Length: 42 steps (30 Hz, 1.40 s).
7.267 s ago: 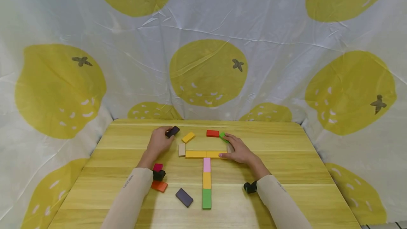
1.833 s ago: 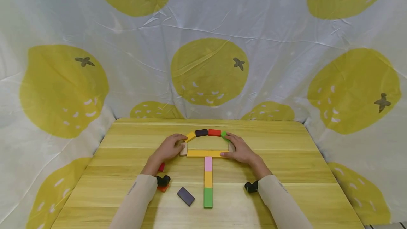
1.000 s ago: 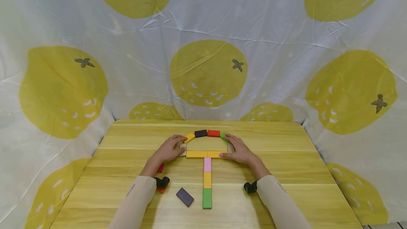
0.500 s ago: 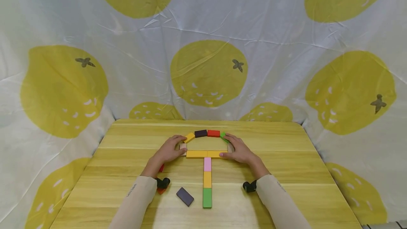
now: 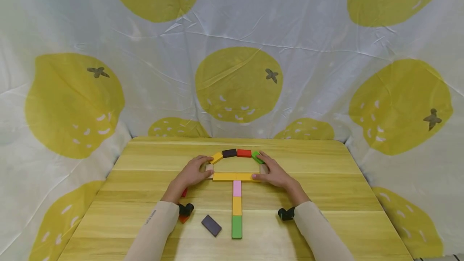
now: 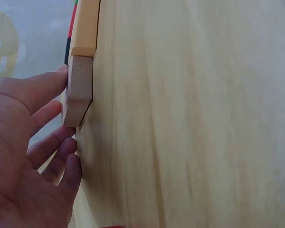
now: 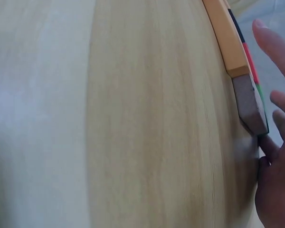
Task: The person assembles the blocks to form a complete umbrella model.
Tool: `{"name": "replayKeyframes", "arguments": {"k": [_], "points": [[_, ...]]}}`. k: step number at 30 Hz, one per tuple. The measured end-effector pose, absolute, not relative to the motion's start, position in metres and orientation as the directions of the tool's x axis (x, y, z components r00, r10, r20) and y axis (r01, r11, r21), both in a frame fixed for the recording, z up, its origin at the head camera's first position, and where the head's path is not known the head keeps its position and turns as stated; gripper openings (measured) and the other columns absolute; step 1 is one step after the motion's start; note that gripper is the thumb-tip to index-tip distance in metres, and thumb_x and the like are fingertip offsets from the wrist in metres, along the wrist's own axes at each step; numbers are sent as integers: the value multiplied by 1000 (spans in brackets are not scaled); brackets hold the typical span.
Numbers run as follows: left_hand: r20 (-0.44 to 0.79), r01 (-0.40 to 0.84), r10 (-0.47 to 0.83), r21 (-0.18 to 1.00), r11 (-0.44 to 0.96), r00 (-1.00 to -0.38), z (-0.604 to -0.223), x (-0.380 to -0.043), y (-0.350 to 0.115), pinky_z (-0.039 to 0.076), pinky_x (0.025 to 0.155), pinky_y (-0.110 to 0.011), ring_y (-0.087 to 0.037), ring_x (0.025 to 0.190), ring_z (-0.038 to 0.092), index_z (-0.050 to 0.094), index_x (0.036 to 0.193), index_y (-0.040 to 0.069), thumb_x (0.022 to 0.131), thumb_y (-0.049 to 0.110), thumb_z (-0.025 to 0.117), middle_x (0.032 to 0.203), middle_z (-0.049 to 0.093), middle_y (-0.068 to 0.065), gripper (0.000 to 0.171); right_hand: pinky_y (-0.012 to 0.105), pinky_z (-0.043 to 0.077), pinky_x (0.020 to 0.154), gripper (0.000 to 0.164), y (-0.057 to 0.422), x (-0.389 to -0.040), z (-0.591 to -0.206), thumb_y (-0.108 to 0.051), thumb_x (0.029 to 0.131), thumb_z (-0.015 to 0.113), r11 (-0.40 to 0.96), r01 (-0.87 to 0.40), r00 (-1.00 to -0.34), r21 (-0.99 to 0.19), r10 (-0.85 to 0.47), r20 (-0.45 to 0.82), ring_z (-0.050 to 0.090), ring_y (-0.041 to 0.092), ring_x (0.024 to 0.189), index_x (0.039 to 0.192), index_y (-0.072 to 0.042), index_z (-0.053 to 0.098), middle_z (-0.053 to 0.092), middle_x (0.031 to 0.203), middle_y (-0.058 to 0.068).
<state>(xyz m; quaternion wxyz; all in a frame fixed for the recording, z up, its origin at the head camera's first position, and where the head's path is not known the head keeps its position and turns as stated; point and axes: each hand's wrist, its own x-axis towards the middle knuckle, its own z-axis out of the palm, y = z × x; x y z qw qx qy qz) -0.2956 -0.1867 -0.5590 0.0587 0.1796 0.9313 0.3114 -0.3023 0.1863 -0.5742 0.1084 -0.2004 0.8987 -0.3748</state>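
Observation:
My left hand (image 5: 193, 170) lies at the left end of an arch of flat blocks. Its thumb touches a plain wooden block (image 6: 80, 77), and its index fingertip reaches the short yellow block (image 5: 216, 157). The other fingers bend loosely along the outer side. At the opposite end is my right hand (image 5: 276, 173), its fingers around a green block (image 5: 255, 155) and a second plain block (image 7: 248, 102). In the right wrist view its thumb stands clear of the blocks. A black block (image 5: 229, 153) and a red block (image 5: 244, 153) top the arch; two yellow blocks (image 5: 224, 177) form its base.
Below the base runs a column of a pink block (image 5: 237, 188), a yellow block (image 5: 237, 206) and a green block (image 5: 237, 227). A loose dark block (image 5: 211, 225) lies left of it. Red (image 5: 185, 192) and orange (image 5: 183, 219) blocks are partly hidden by my left arm.
Earlier my left hand held the black block at the left; now that block sits between yellow and red, and the hand is at the plain block. My right fingers have just shifted slightly right.

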Motion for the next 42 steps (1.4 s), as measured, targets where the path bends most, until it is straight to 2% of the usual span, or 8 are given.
{"name": "replayKeyframes", "arguments": {"k": [5, 9, 16, 21, 25, 32, 37, 42], "points": [[10, 304, 377, 613, 729, -926, -559, -297, -186, 38, 116, -63, -44, 142, 45, 56, 149, 15, 99, 38, 69, 153, 52, -14, 57, 64, 20, 125, 92, 189, -299, -571, -49, 91, 76, 618, -271, -900, -738, -434, -32, 16, 37, 159, 163, -13, 31, 15, 174, 8], [6, 291, 376, 643, 708, -927, -557, -296, -188, 36, 118, -63, -44, 145, 43, 50, 153, 14, 99, 39, 68, 155, 50, -16, 62, 64, 22, 125, 94, 189, -293, -571, -52, 90, 76, 627, -263, -910, -733, -414, -28, 18, 37, 159, 163, -14, 30, 17, 173, 7], [-35, 256, 388, 696, 671, -921, -551, -291, -195, 32, 120, -63, -42, 149, 38, 37, 161, 18, 101, 41, 65, 161, 41, -18, 71, 62, 23, 125, 96, 189, -274, -567, -54, 89, 76, 644, -278, -919, -712, -395, 2, 19, 34, 159, 164, -16, 29, 19, 173, 6], [-18, 295, 418, 682, 669, -908, -548, -286, -198, 33, 118, -66, -45, 149, 36, 30, 163, 16, 102, 38, 65, 165, 31, -20, 74, 62, 24, 125, 94, 188, -255, -560, -57, 89, 75, 636, -301, -916, -710, -399, 31, 18, 29, 160, 164, -21, 30, 19, 173, -1], [-3, 322, 439, 676, 663, -898, -549, -276, -202, 33, 118, -66, -46, 150, 34, 27, 164, 16, 102, 38, 66, 167, 26, -20, 77, 63, 24, 124, 92, 182, -235, -555, -59, 89, 74, 622, -352, -895, -700, -442, 57, 17, 30, 160, 163, -23, 32, 22, 172, -1], [9, 296, 406, 698, 652, -914, -547, -248, -205, 31, 118, -69, -46, 153, 28, 29, 163, 21, 101, 40, 66, 169, 21, -19, 75, 62, 35, 119, 89, 164, -205, -553, -58, 89, 74, 612, -453, -844, -648, -528, 91, 28, 31, 156, 161, -21, 37, 26, 171, 0], [58, 332, 401, 675, 659, -914, -542, -225, -204, 35, 115, -68, -48, 149, 35, 35, 161, 18, 100, 37, 69, 168, 25, -21, 73, 59, 39, 118, 90, 154, -192, -558, -59, 87, 76, 617, -478, -826, -625, -557, 81, 31, 27, 155, 160, -23, 38, 27, 170, -1], [144, 379, 383, 651, 658, -912, -539, -207, -198, 40, 113, -65, -44, 146, 42, 44, 157, 15, 99, 32, 71, 163, 35, -17, 66, 54, 38, 120, 96, 143, -185, -563, -69, 85, 71, 639, -499, -813, -585, -579, 60, 30, 24, 156, 162, -25, 35, 28, 170, -2]]}}
